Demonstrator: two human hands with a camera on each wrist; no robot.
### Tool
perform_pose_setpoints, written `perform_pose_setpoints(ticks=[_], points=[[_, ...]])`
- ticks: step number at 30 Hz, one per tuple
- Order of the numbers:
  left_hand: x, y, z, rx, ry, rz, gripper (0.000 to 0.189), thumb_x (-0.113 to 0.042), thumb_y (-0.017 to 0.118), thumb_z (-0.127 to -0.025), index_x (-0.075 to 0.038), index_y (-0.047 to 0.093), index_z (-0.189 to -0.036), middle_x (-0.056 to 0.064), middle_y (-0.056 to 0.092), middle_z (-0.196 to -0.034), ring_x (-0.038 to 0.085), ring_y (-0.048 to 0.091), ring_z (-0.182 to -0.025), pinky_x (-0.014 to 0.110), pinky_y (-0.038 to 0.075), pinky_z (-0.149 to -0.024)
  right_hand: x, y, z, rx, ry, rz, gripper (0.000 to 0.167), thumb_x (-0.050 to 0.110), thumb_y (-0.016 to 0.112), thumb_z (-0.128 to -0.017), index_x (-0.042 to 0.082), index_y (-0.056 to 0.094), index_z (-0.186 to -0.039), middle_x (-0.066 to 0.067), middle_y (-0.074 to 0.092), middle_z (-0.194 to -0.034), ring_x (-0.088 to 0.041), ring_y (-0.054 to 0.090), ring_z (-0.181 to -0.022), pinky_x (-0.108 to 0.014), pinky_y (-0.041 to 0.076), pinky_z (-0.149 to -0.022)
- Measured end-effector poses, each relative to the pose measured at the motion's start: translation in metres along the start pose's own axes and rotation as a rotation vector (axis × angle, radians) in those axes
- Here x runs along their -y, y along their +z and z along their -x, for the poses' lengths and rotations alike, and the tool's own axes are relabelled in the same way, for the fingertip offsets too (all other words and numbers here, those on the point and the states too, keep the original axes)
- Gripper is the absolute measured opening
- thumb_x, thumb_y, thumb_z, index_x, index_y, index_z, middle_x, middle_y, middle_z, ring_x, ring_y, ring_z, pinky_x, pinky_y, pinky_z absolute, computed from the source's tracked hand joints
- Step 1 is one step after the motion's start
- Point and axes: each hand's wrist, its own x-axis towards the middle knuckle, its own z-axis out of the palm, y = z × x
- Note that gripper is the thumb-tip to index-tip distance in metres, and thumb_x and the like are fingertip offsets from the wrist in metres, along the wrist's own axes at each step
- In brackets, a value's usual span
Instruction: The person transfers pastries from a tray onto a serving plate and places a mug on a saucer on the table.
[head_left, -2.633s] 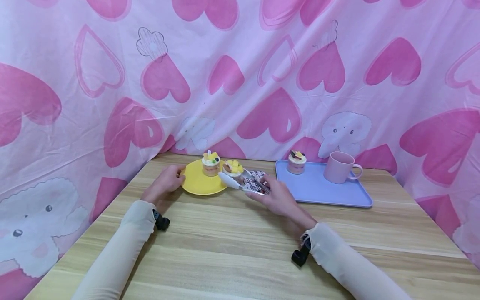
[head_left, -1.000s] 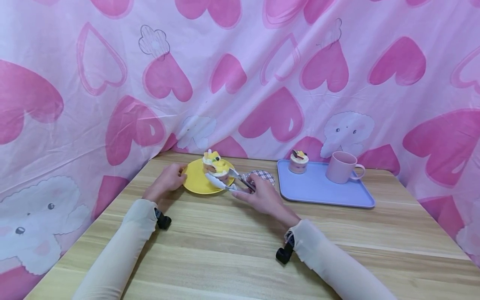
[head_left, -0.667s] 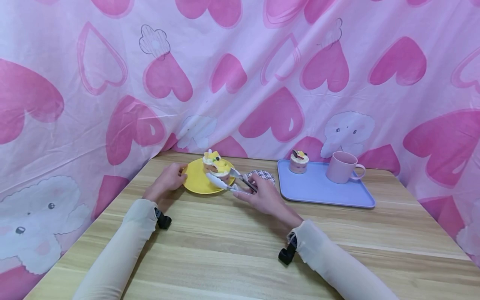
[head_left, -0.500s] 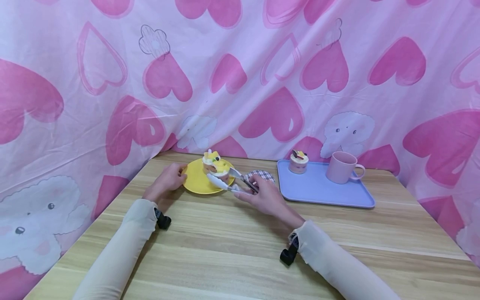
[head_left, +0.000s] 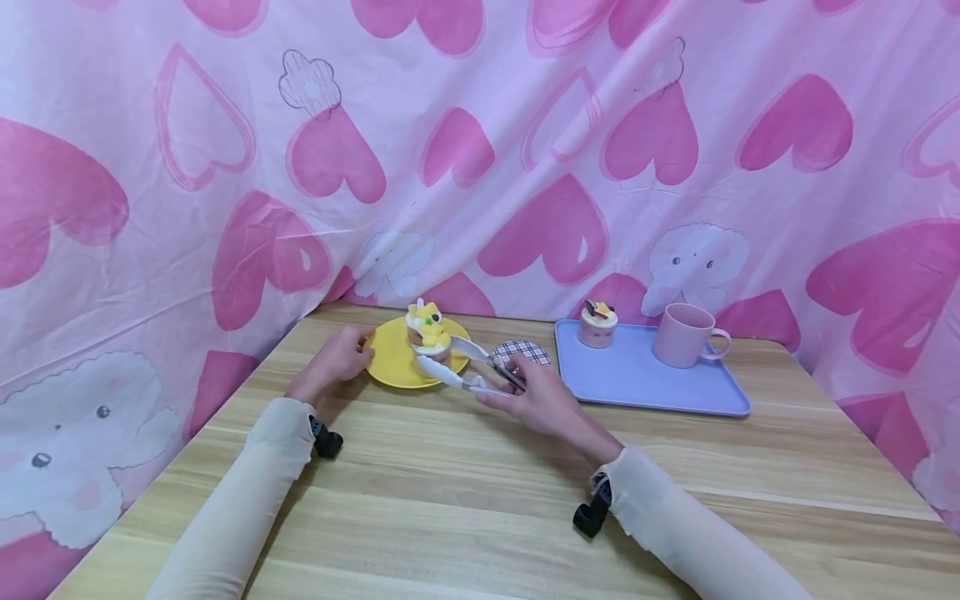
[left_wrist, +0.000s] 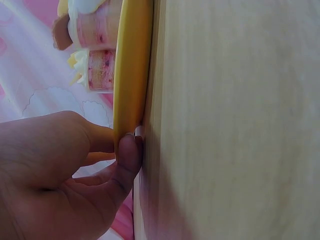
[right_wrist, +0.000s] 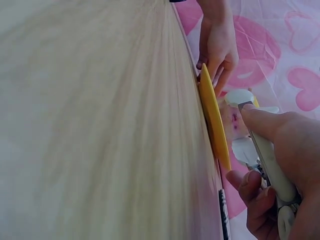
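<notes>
My left hand (head_left: 339, 358) pinches the left rim of a yellow plate (head_left: 384, 357); in the left wrist view the thumb (left_wrist: 129, 156) lies along the plate's edge. Two small dessert cups stand on the plate: a rear cup (head_left: 422, 313) and a front cup (head_left: 432, 338) topped with yellow fruit pieces, which partly hides it. My right hand (head_left: 546, 400) grips a pair of tongs (head_left: 495, 364). Their white tips (head_left: 441, 372) are spread apart at the right and near side of the front cup. In the right wrist view, fingers wrap the tongs' handle (right_wrist: 270, 160).
Right of the plate lies a round checked coaster (head_left: 523, 350), partly behind the right hand. Farther right, a blue tray (head_left: 633, 383) carries another dessert cup (head_left: 597, 325) and a pink mug (head_left: 681, 337). A heart-patterned cloth (head_left: 525, 225) hangs behind the wooden table (head_left: 450, 500).
The front cup, earlier between the tongs by the plate's right edge, moved left onto the plate. The tongs have since opened wider and drawn back right. My left hand stays at the rim.
</notes>
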Motion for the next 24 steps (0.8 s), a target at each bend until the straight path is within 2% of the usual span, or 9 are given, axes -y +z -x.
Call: perform_pose_setpoints(ticks=[11,14,17,24], points=[[0.001,0.000,0.001,-0.013,0.027,-0.003,0.057,-0.007,0.054,-0.108,0.012,0.040,-0.160,0.035,0.057,-0.152,0.041,0.061,-0.133,0.056,0.052,-0.117,-0.003,-0.002,0.004,0.006,-0.024,0.013,0.060,0.060,0.087,-0.086,0.016,0.068,-0.121,0.001,0.066,-0.088,-0.018,0.057,-0.078,-0.032,0.050,-0.063],[0.001,-0.001,0.001,-0.019,0.035,-0.010,0.057,-0.007,0.055,-0.108,0.012,0.040,-0.160,0.036,0.057,-0.151,0.041,0.061,-0.132,0.057,0.052,-0.117,0.001,0.002,0.004,0.004,-0.030,0.015,0.059,0.062,0.086,-0.086,0.016,0.068,-0.119,0.001,0.066,-0.086,-0.017,0.057,-0.074,-0.031,0.049,-0.060],[0.001,-0.001,0.000,-0.010,0.017,-0.006,0.058,-0.008,0.054,-0.108,0.011,0.039,-0.161,0.035,0.056,-0.152,0.040,0.061,-0.130,0.056,0.052,-0.117,0.007,0.007,0.003,0.006,-0.028,0.017,0.058,0.064,0.085,-0.086,0.017,0.068,-0.117,0.002,0.066,-0.085,-0.016,0.056,-0.071,-0.030,0.047,-0.058],[0.001,0.001,-0.002,-0.006,0.016,-0.013,0.058,-0.009,0.053,-0.108,0.011,0.039,-0.161,0.035,0.059,-0.149,0.039,0.062,-0.130,0.055,0.053,-0.116,0.019,0.021,-0.004,0.008,-0.038,0.010,0.057,0.063,0.084,-0.087,0.016,0.067,-0.115,0.002,0.066,-0.085,-0.015,0.056,-0.072,-0.031,0.048,-0.059]])
